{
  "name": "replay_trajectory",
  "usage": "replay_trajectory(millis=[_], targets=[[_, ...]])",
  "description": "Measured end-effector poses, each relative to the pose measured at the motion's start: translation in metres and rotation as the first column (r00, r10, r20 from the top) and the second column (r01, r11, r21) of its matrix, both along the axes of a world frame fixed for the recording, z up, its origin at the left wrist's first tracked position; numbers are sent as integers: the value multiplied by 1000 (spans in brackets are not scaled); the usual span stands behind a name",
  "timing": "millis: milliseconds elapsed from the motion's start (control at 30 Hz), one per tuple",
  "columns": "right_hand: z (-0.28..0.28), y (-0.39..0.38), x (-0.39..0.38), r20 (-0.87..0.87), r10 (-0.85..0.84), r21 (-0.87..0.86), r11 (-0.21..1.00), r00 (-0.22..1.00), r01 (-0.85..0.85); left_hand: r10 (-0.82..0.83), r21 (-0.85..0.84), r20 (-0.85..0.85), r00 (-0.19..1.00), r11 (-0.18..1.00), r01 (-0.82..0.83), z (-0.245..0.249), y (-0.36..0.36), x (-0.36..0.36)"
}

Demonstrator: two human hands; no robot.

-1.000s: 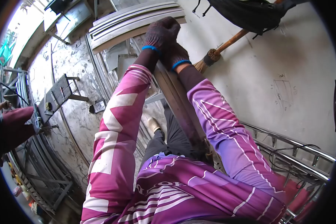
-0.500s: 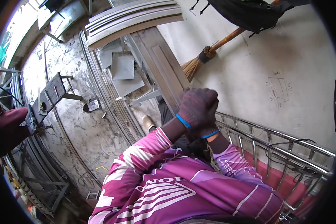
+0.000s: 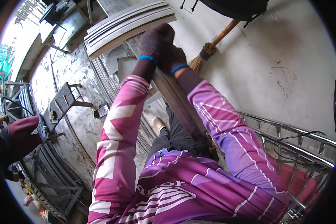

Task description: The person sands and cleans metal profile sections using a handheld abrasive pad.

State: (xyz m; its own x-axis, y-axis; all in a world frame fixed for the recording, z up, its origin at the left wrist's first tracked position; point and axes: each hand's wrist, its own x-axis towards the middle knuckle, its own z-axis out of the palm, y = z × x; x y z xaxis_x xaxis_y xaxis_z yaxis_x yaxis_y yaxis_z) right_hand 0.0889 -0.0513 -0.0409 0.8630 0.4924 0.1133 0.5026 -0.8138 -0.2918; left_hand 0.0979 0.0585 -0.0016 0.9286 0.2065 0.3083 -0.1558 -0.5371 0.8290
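Observation:
My left hand (image 3: 155,42), in a dark knitted glove with a blue cuff edge, is closed over the long metal piece (image 3: 177,100). Beside and slightly below it, my right hand (image 3: 174,59), gloved alike, also has its fingers closed. The two hands touch. Whatever lies inside the fingers is hidden by the gloves. The long piece runs from beneath my hands down towards my lap. Just beyond my hands, a stack of grooved metal strips (image 3: 127,26) lies crosswise.
A broom (image 3: 208,51) leans by the pale wall on the right. Chrome railings (image 3: 287,130) stand at lower right. On the left are a small dark bench (image 3: 61,104) and another person's sleeve (image 3: 24,130). Long metal bars (image 3: 104,82) lie on the floor.
Both my hands have moved forward and to the left along the long piece, towards the stacked strips, and my arms are now stretched out. The view has shifted slightly.

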Motion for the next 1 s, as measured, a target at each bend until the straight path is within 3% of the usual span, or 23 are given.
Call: replay_trajectory(millis=[67, 100, 200, 233, 267, 300, 333, 367, 433, 467, 500, 533, 567, 600, 633, 700, 733, 767, 800, 933, 967, 1000], targets=[[0, -28, -24, -24, 35, 24, 999, 999, -34, -33, -29, 24, 999, 999, 34, 1, -26, -29], [3, -47, -43, 10, 111, 70, 991, 994, -111, -41, -46, -7, 999, 998, 41, 6, -44, -49], [6, -107, -102, 133, 330, 187, 918, 935, -350, -169, 1, 152, 974, 985, 171, 1, -97, -106], [-26, -135, -124, 24, 228, 89, 969, 973, -229, -184, 17, 197, 963, 983, 184, 8, -114, -127], [-60, -162, -146, -349, 417, 733, 679, 839, -32, -262, 45, 130, 956, 965, 258, 15, -124, -142], [-85, -183, -160, -417, 730, 872, 154, 542, 464, -338, 70, 60, 939, 940, 334, 23, -130, -151], [-97, -196, -166, -506, 550, 861, 282, 664, 423, -435, 120, -245, 866, 873, 472, 62, -126, -151], [-102, -202, -168, -543, 341, 821, 406, 767, 401, -433, 115, -246, 867, 875, 470, 50, -125, -149], [-42, -156, -152, -624, 353, 777, 380, 697, 502, -336, -22, 81, 938, 941, 339, 15, -121, -143], [-22, -133, -139, -691, 370, 723, 353, 621, 595, -289, -49, 157, 944, 953, 300, 10, -112, -134], [-36, -124, -123, -694, 368, 720, 349, 620, 599, -246, -97, 173, 954, 959, 265, 4, -102, -122], [-59, -117, -100, -481, 158, 556, 815, 862, 160, -200, -143, 187, 962, 963, 228, -2, -90, -108], [-75, -106, -78, -115, 163, 7, 987, 980, -163, -177, -151, 103, 979, 970, 192, 7, -70, -94], [-43, -76, -57, -213, 83, -39, 995, 973, -94, -142, -222, 30, 989, 964, 146, 3, -53, -75], [-10, -41, -35, -303, -2, -92, 995, 953, -27, -99, -280, 65, 993, 953, 113, -4, -36, -53], [-22, -3, 4, -92, 84, -17, 996, 992, -86, -105, -194, 6, 994, 975, 104, 1, 3, -18], [-21, 11, 16, -89, 81, -10, 997, 993, -82, -81, -217, -6, 997, 973, 78, 3, 13, -5], [-17, 23, 25, -74, 65, -9, 998, 995, -66, -94, -58, 2, 996, 994, 94, 1, 28, 10], [-9, 30, 28, -60, 49, -8, 999, 997, -50, -71, -23, -31, 997, 997, 70, 4, 30, 13], [13, 7, 1, -47, 54, 95, 994, 997, -49, -22, 131, -4, 1000, 991, 22, -2, 12, -2], [17, -6, -13, -68, 77, 80, 994, 995, -71, -110, 58, -28, 994, 992, 111, -8, 6, -12], [22, -23, -30, -89, 99, 62, 994, 991, -94, -91, 18, -58, 994, 996, 93, 1, -16, -36]])
